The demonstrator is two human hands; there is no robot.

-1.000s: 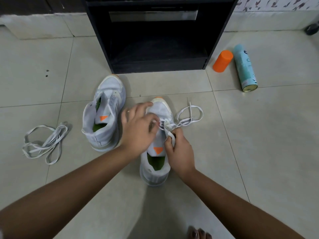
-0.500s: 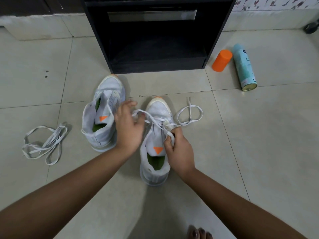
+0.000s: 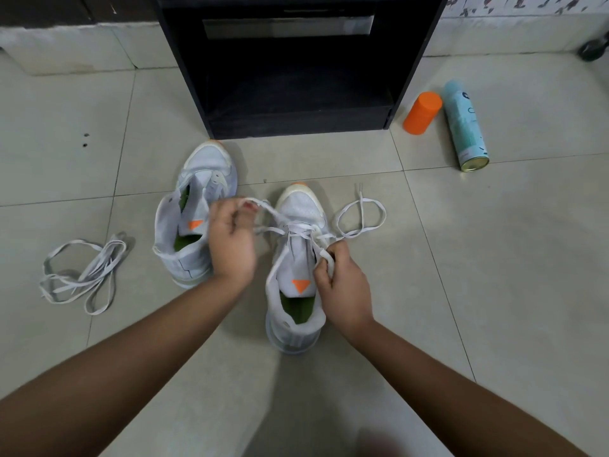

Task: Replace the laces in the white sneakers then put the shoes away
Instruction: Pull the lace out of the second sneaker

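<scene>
Nearest the person, the tiled floor [image 3: 494, 308] is bare between the two forearms, so there is room to draw the elbows back. Just beyond, the nearer sneaker [image 3: 280, 324] stands upright, heel toward the person. Its lace [image 3: 382, 214] crosses only the eyelets nearest the toe, and the rows toward the orange tongue tab are still bare.

The right hand [image 3: 342, 291] rests against that shoe's right side, its fingers curled and pinching a bend of lace at the eyelet edge. The left hand [image 3: 230, 245] is up and off to the shoe's left, fingertips pinched on the other run of lace, which stretches taut from it to the eyelets. A slack loop with a free tip lies on the tile to the right of the toe.

By my judgement this shoe is barely begun. The second sneaker [image 3: 211, 166], just left of the left hand, shows no lace and its tongue is loose. A loose lace [image 3: 99, 265] lies in a heap well apart toward the floor's left edge, and whether it is an old one or the spare I cannot tell. Most of the lacing, and putting the shoes away, is still to do.

To the left, a long pull has only the unlaced shoe to clear. Farther off, the black cabinet [image 3: 184, 77] stands open-fronted against the wall, close beyond both toes, with an orange cap [image 3: 421, 113] and a spray can [image 3: 464, 127] lying at its right corner.
</scene>
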